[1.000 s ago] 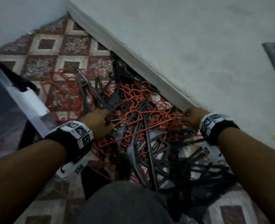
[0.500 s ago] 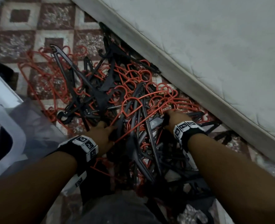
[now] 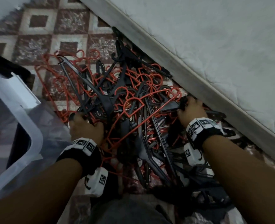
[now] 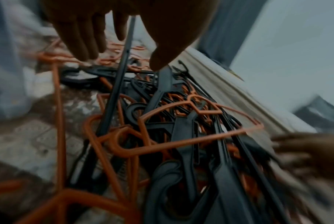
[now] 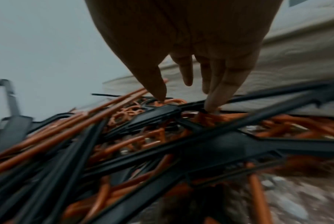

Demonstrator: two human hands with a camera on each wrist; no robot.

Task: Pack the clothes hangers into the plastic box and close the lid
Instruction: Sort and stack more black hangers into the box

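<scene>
Hangers (image 3: 130,110), tangled orange and black

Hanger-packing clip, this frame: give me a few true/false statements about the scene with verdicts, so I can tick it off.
1. The pile of hangers lies tangled on the patterned carpet. True.
2. Every hanger is black. False: red hangers are mixed with black hangers.
3. The plastic box stands on the person's right. False: it is on the left, beside the left hand.
4. Both hands grip into the pile. True: the left hand at the pile's left side, the right hand at the side by the mattress.
5. The mattress lies under the pile. False: the pile is beside its edge.
</scene>
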